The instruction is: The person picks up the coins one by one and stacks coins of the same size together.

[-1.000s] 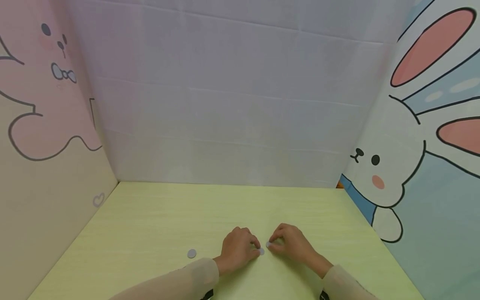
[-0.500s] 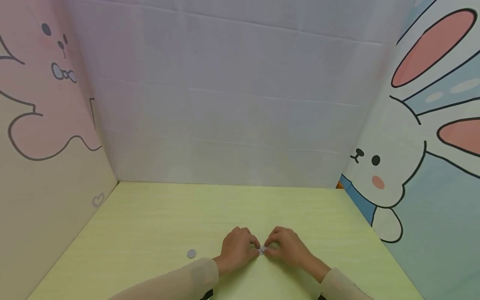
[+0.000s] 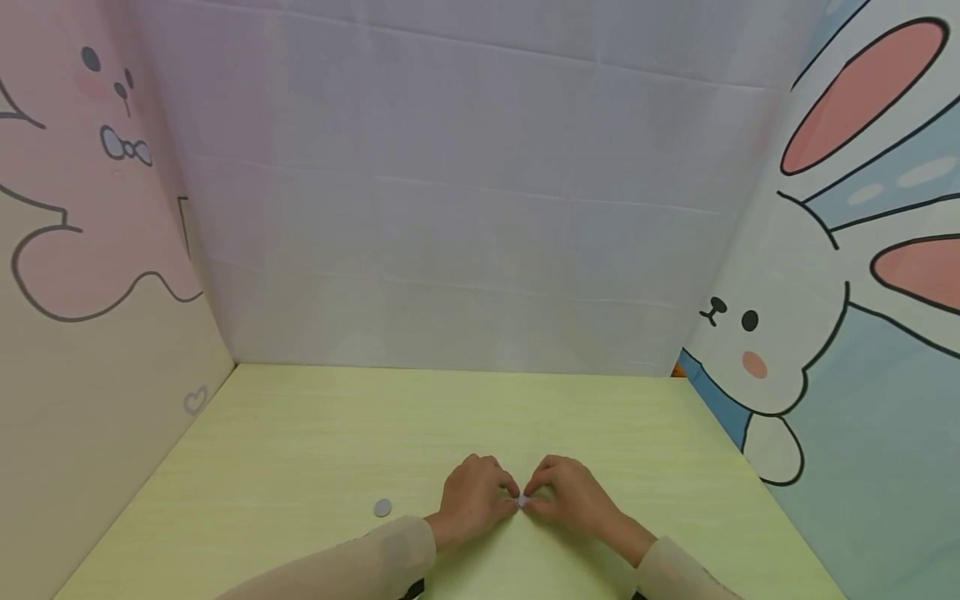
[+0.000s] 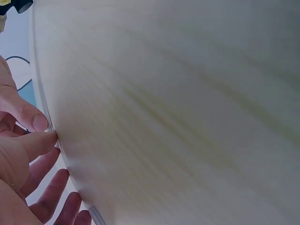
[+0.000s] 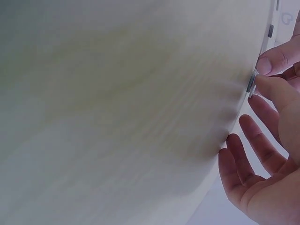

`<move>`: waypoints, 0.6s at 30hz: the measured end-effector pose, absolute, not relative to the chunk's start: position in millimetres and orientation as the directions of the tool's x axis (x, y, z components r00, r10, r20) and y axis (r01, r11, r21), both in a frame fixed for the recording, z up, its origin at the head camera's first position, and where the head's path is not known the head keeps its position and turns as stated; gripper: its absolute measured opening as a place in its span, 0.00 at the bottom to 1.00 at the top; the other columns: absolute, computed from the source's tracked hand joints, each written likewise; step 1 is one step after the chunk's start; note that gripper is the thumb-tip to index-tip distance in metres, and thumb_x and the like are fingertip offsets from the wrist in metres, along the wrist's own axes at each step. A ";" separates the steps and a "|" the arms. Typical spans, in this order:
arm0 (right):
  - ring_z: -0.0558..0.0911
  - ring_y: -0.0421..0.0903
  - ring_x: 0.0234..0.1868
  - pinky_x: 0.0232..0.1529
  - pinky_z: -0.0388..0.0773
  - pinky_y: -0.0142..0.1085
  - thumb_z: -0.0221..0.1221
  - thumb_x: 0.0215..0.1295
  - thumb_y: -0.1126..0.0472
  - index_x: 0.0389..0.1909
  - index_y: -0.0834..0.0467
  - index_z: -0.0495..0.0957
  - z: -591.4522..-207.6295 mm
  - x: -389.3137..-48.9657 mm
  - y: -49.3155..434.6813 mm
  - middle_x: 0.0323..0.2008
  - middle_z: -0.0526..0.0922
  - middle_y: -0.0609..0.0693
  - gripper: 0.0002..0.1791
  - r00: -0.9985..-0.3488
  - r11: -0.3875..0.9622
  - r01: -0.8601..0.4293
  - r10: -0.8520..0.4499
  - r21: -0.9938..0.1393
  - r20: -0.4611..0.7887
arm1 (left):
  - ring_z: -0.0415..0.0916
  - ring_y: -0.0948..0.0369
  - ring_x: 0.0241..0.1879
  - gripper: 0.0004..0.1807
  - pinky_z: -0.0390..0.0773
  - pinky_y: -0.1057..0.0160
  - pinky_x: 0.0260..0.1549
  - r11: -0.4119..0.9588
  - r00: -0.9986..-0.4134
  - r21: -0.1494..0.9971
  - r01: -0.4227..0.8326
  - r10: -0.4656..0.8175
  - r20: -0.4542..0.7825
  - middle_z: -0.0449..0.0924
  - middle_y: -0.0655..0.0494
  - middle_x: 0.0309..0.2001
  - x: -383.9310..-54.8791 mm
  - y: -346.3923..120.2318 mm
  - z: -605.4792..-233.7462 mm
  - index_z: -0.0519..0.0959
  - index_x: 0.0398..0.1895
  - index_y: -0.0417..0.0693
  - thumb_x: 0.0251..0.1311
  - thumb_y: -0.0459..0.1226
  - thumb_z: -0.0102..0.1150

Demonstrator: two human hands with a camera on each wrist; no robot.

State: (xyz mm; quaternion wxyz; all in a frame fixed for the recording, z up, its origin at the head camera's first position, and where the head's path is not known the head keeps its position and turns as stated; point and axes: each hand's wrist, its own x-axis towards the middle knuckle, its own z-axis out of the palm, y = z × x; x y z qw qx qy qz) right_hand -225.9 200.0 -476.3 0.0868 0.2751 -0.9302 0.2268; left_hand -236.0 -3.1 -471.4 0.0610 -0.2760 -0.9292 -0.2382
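Note:
In the head view, my left hand (image 3: 474, 492) and right hand (image 3: 567, 493) meet fingertip to fingertip low over the table. Between them sits a small round grey disc (image 3: 522, 502), mostly covered by thumbs and index fingers. Seen edge-on in the right wrist view, the pinched discs (image 5: 251, 84) look like thin layers, one against another, close at the table surface. My right thumb and index finger pinch there. From the other side, the left thumb and index finger hold the same spot; the left wrist view shows both thumbs nearly touching.
Left of my left wrist, another grey disc (image 3: 383, 507) lies flat on the pale yellow-green table (image 3: 315, 433). A light fabric wall (image 3: 465, 208) closes off the back. Side panels with cartoon animals, including a white rabbit (image 3: 772, 350), flank the table.
My right hand has moved left and slightly toward me, bringing its disc onto the one at my left fingertips. The left hand and the lone disc stay put.

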 end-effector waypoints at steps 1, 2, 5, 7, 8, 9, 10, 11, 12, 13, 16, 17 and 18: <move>0.79 0.35 0.36 0.40 0.77 0.34 0.71 0.55 0.52 0.29 0.47 0.88 -476.3 -225.9 199.7 0.32 0.81 0.37 0.04 -0.836 0.749 -0.548 -0.471 -0.373 0.283 | 0.67 0.67 0.29 0.03 0.66 0.70 0.24 0.734 -0.840 0.409 0.542 0.483 0.246 0.80 0.67 0.31 -236.0 -3.1 -471.6 0.89 0.27 0.65 0.48 0.47 0.75; 0.78 0.35 0.36 0.40 0.77 0.35 0.72 0.55 0.52 0.29 0.46 0.88 -476.4 -225.8 199.3 0.32 0.81 0.36 0.04 -0.838 0.752 -0.545 -0.468 -0.371 0.282 | 0.67 0.67 0.30 0.03 0.66 0.70 0.25 0.735 -0.840 0.407 0.542 0.482 0.247 0.80 0.67 0.31 -236.0 -3.1 -471.7 0.89 0.27 0.65 0.48 0.47 0.75; 0.78 0.35 0.36 0.40 0.77 0.36 0.72 0.54 0.51 0.29 0.45 0.88 -476.9 -225.5 198.3 0.33 0.81 0.36 0.04 -0.843 0.761 -0.536 -0.461 -0.365 0.277 | 0.67 0.67 0.30 0.04 0.67 0.70 0.25 0.734 -0.840 0.407 0.543 0.481 0.252 0.80 0.67 0.31 -235.7 -3.1 -471.8 0.89 0.26 0.64 0.48 0.47 0.75; 0.78 0.35 0.37 0.41 0.76 0.37 0.72 0.54 0.51 0.29 0.45 0.88 -477.0 -225.1 197.8 0.33 0.81 0.36 0.04 -0.847 0.766 -0.530 -0.456 -0.364 0.273 | 0.68 0.67 0.30 0.03 0.67 0.70 0.25 0.734 -0.840 0.409 0.543 0.482 0.251 0.80 0.67 0.31 -235.7 -3.1 -472.0 0.89 0.26 0.64 0.48 0.47 0.75; 0.78 0.35 0.37 0.41 0.76 0.37 0.72 0.54 0.51 0.30 0.45 0.88 -477.1 -224.8 197.6 0.33 0.81 0.36 0.04 -0.849 0.767 -0.527 -0.454 -0.365 0.271 | 0.68 0.67 0.30 0.03 0.67 0.70 0.25 0.733 -0.840 0.409 0.543 0.481 0.251 0.80 0.67 0.31 -235.7 -3.0 -472.0 0.89 0.26 0.64 0.48 0.47 0.75; 0.78 0.35 0.37 0.41 0.76 0.37 0.72 0.54 0.51 0.30 0.45 0.88 -477.1 -224.7 197.8 0.33 0.81 0.35 0.04 -0.849 0.767 -0.526 -0.453 -0.366 0.271 | 0.68 0.67 0.30 0.03 0.67 0.69 0.25 0.733 -0.840 0.411 0.543 0.481 0.251 0.80 0.67 0.31 -235.9 -3.0 -472.4 0.89 0.26 0.64 0.48 0.47 0.75; 0.78 0.35 0.37 0.41 0.76 0.37 0.72 0.54 0.51 0.30 0.45 0.88 -477.0 -224.6 197.8 0.33 0.81 0.35 0.04 -0.849 0.766 -0.526 -0.453 -0.370 0.270 | 0.68 0.67 0.30 0.03 0.67 0.69 0.25 0.731 -0.840 0.414 0.543 0.482 0.251 0.80 0.67 0.31 -235.9 -3.1 -472.7 0.89 0.26 0.64 0.48 0.47 0.75; 0.78 0.35 0.37 0.41 0.76 0.37 0.72 0.54 0.51 0.30 0.45 0.88 -476.9 -224.5 197.8 0.33 0.81 0.35 0.04 -0.850 0.764 -0.526 -0.453 -0.374 0.270 | 0.68 0.67 0.30 0.03 0.68 0.69 0.25 0.731 -0.841 0.415 0.541 0.481 0.248 0.79 0.68 0.31 -236.0 -3.2 -473.0 0.89 0.26 0.65 0.48 0.47 0.75; 0.78 0.36 0.37 0.41 0.76 0.37 0.72 0.54 0.51 0.30 0.45 0.88 -476.7 -224.4 198.0 0.33 0.81 0.35 0.04 -0.850 0.762 -0.526 -0.452 -0.378 0.270 | 0.68 0.67 0.30 0.03 0.68 0.69 0.26 0.732 -0.842 0.416 0.540 0.481 0.245 0.79 0.68 0.31 -236.1 -3.3 -472.8 0.89 0.26 0.65 0.48 0.48 0.75; 0.78 0.36 0.36 0.41 0.76 0.37 0.72 0.54 0.51 0.30 0.45 0.88 -476.5 -224.4 198.2 0.33 0.81 0.35 0.04 -0.849 0.760 -0.527 -0.452 -0.381 0.272 | 0.68 0.67 0.30 0.03 0.67 0.69 0.26 0.732 -0.842 0.418 0.538 0.480 0.244 0.79 0.68 0.31 -236.1 -3.5 -472.8 0.89 0.26 0.65 0.48 0.48 0.75; 0.79 0.36 0.36 0.40 0.77 0.36 0.72 0.54 0.52 0.31 0.46 0.88 -476.3 -224.0 199.2 0.33 0.82 0.37 0.05 -0.846 0.754 -0.532 -0.455 -0.385 0.278 | 0.68 0.67 0.30 0.03 0.67 0.69 0.25 0.732 -0.844 0.421 0.536 0.478 0.243 0.79 0.68 0.30 -235.9 -3.9 -472.5 0.89 0.26 0.65 0.48 0.47 0.75; 0.79 0.37 0.36 0.40 0.77 0.36 0.72 0.54 0.53 0.31 0.47 0.88 -476.1 -223.7 199.4 0.33 0.82 0.37 0.06 -0.845 0.753 -0.533 -0.456 -0.386 0.279 | 0.68 0.67 0.30 0.04 0.67 0.69 0.25 0.732 -0.845 0.423 0.534 0.476 0.243 0.79 0.68 0.30 -235.8 -4.1 -472.2 0.89 0.26 0.65 0.47 0.47 0.75; 0.79 0.37 0.36 0.40 0.77 0.36 0.73 0.53 0.53 0.32 0.47 0.88 -475.9 -223.4 199.8 0.33 0.82 0.38 0.06 -0.844 0.750 -0.535 -0.457 -0.388 0.280 | 0.67 0.67 0.30 0.04 0.66 0.69 0.25 0.731 -0.846 0.426 0.532 0.475 0.243 0.79 0.68 0.30 -235.7 -4.2 -472.1 0.89 0.26 0.64 0.47 0.47 0.75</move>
